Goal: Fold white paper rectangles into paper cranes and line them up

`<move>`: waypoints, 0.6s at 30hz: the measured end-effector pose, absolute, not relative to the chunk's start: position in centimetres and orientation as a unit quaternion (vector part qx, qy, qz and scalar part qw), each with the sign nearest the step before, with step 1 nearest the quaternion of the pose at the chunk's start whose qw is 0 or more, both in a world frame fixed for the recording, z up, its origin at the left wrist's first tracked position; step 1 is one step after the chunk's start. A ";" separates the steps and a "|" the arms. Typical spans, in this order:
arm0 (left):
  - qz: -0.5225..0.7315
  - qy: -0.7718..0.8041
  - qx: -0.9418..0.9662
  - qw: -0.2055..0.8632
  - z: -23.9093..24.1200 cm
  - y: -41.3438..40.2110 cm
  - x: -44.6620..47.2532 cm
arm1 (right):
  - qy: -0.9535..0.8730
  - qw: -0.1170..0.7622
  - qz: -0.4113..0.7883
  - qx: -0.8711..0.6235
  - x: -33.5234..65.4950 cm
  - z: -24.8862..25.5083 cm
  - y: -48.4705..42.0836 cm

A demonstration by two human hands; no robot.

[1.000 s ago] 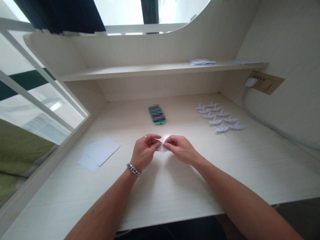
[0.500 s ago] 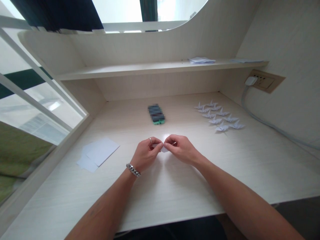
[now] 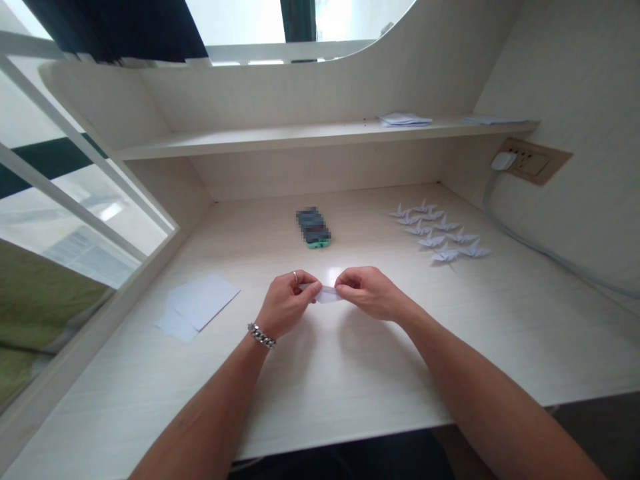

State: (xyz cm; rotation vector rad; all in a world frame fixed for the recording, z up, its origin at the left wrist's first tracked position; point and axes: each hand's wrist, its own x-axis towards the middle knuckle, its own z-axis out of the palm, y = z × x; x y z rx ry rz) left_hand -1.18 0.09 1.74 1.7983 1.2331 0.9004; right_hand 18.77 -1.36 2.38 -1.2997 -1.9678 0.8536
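A small folded piece of white paper (image 3: 329,295) spans the gap between my two hands, above the middle of the desk. My left hand (image 3: 291,298), with a ring and a chain bracelet at the wrist, pinches its left end between thumb and fingers. The right end is pinched by my right hand (image 3: 369,292). My fingers hide both ends, so the full folded shape cannot be made out. Several white paper cranes (image 3: 444,255) stand in rows at the right rear of the desk. Loose white paper sheets (image 3: 207,300) lie overlapping to the left of my left hand.
Behind my hands lies a phone-like object with a green edge (image 3: 319,245), its top blurred. Folded papers (image 3: 405,120) rest on the shelf (image 3: 280,143). A grey cable (image 3: 545,250) runs along the right side from a wall socket (image 3: 537,162). White rails border the desk's left side.
My hands have moved apart, the left one slightly left and the right one slightly right. More of the folded paper shows between them.
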 end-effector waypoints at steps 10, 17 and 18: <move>0.396 0.465 0.647 0.457 1.5 0.2 -0.8 | -0.699 0.391 0.362 -0.476 18.4 1.7 -1.1; 0.296 0.439 0.774 0.348 1.8 -0.6 -0.7 | -0.749 0.306 0.330 -0.486 17.7 1.5 -1.5; 0.285 0.432 0.784 0.343 1.9 -0.5 -0.9 | -0.754 0.297 0.332 -0.482 17.8 1.6 -1.5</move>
